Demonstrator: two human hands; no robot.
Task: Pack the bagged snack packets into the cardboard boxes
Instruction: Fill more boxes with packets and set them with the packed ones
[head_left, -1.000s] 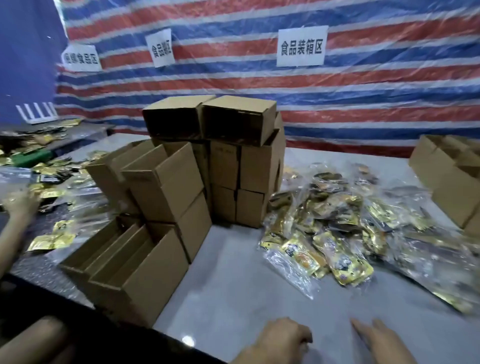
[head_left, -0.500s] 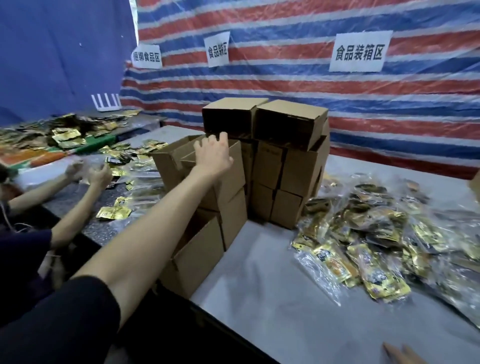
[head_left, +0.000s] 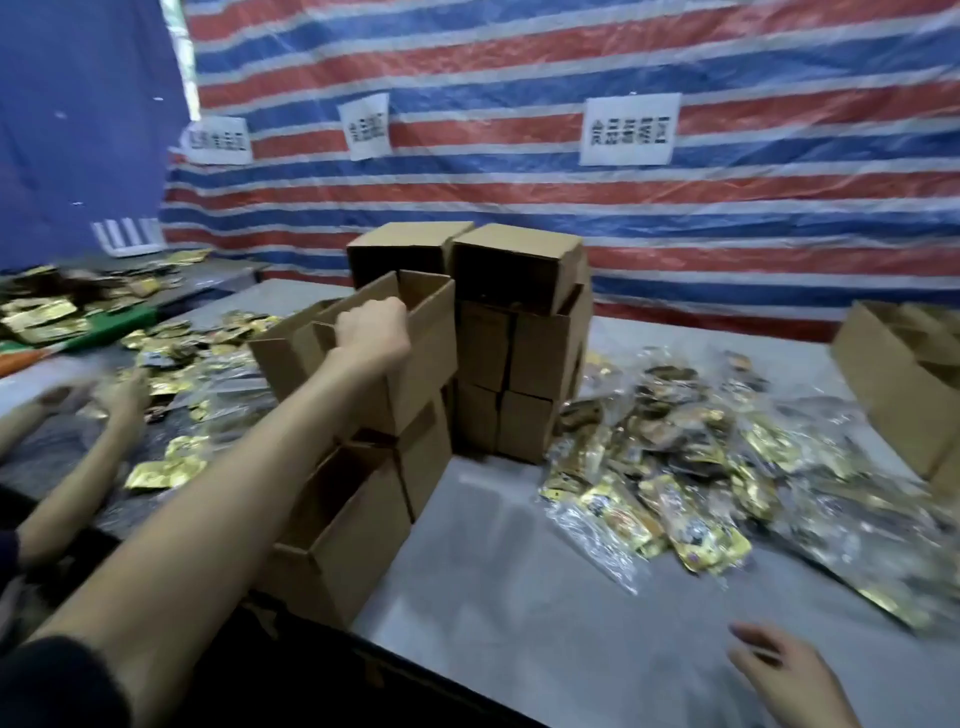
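Note:
My left hand (head_left: 371, 330) reaches out and grips the near rim of an open cardboard box (head_left: 423, 358), which sits tilted on top of the near stack of open boxes (head_left: 353, 525). A taller stack of closed boxes (head_left: 519, 343) stands just behind. Clear bags of gold and yellow snack packets (head_left: 691, 467) lie in a heap on the grey table (head_left: 519, 597) to the right. My right hand (head_left: 784, 670) hovers low at the table's near right, fingers spread and holding nothing.
Another person's arms (head_left: 83, 462) work at the left among loose gold packets (head_left: 171, 467). More open boxes (head_left: 904, 384) stand at the far right edge. A striped tarp with paper signs (head_left: 628, 130) hangs behind the table.
My left hand went from hovering over the top box to gripping its rim, and the box now sits tilted and lifted. My right hand has come further into view at the bottom right.

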